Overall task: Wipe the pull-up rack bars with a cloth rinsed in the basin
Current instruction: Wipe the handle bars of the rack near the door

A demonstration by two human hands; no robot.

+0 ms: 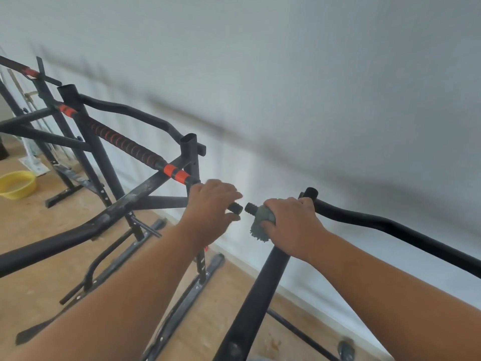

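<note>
The black pull-up rack (135,201) stands against a white wall, with a red-and-black padded bar (125,142) across its top. My left hand (210,204) grips a short black handle end (236,207) near the rack's upright. My right hand (289,220) holds a grey-green cloth (263,222) wrapped round the facing handle end (251,206), above a black upright post (263,290). The two handle ends point at each other with a small gap between them. A curved black bar (390,225) runs off to the right behind my right hand.
A yellow basin (18,184) sits on the wooden floor at the far left. The rack's base feet (187,293) spread across the floor below my arms. Another black frame (39,118) stands further back on the left. The wall is close behind.
</note>
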